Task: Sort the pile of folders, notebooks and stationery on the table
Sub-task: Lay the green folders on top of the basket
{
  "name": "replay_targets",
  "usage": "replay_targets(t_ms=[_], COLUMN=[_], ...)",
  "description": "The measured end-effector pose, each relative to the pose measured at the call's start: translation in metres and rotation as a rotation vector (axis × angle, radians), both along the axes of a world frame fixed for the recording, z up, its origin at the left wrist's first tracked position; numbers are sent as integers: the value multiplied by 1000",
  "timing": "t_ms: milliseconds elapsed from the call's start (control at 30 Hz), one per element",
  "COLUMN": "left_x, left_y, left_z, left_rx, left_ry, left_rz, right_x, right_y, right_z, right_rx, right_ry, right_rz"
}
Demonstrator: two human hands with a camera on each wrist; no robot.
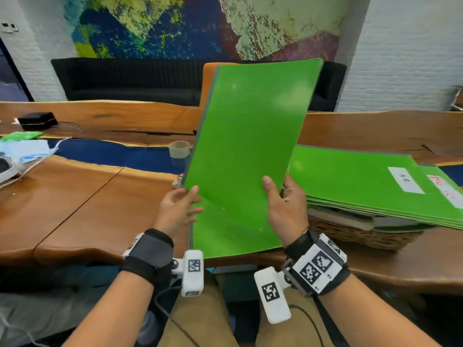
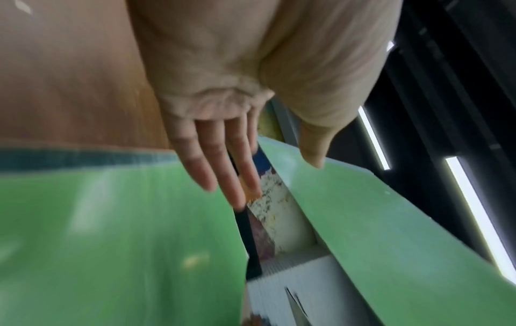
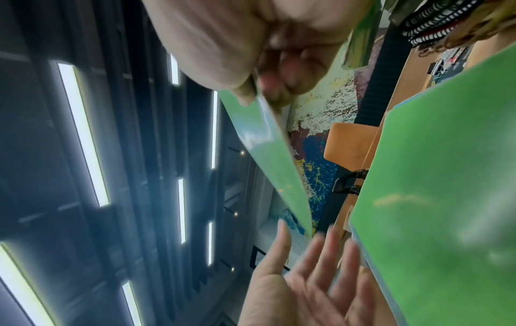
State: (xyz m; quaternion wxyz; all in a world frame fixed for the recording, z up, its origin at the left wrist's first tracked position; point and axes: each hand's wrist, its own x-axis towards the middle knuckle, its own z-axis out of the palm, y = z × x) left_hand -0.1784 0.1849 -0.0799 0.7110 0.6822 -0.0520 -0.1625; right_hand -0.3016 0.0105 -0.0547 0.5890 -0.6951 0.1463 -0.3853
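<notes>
A thin, glossy green card folder (image 1: 245, 151) stands nearly upright above the near edge of the live-edge wooden table (image 1: 75, 196), leaning toward one o'clock. The right hand (image 1: 285, 209) pinches its lower right edge, thumb on the front face and fingers curled behind. The left hand (image 1: 179, 209) is spread at the folder's lower left corner, at about eight o'clock, with straight fingers; whether they touch the card cannot be told from the blurred wrist views. Under it, a second flat green folder (image 1: 235, 229) lies on the table at six o'clock. At three o'clock a stack of green folders with white labels (image 1: 375, 181) rests on a woven wicker basket (image 1: 355, 236); a roll of clear tape (image 1: 179, 149) sits at ten o'clock. The held folder looks light but floppy and slick, already bowing, so it would likely handle best gripped along the stiffer grey spine or supported at both lower corners.
</notes>
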Motion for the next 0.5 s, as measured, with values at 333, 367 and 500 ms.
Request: replay_targets(t_ms=[333,367,500], left_x=[-56,-56,-45], left_y=[-59,-63,-70], left_z=[11,14,26], left_rx=[-223,-259,-264], left_ry=[94,87,-40], left_rz=[-276,-234,-146], right_x=[-10,-16,-38], right_y=[-26,-29,-56], right_z=[6,9,26], right_rx=[56,80,167], right_ry=[-17,-12,-88], right_rz=[-21,-5,-153])
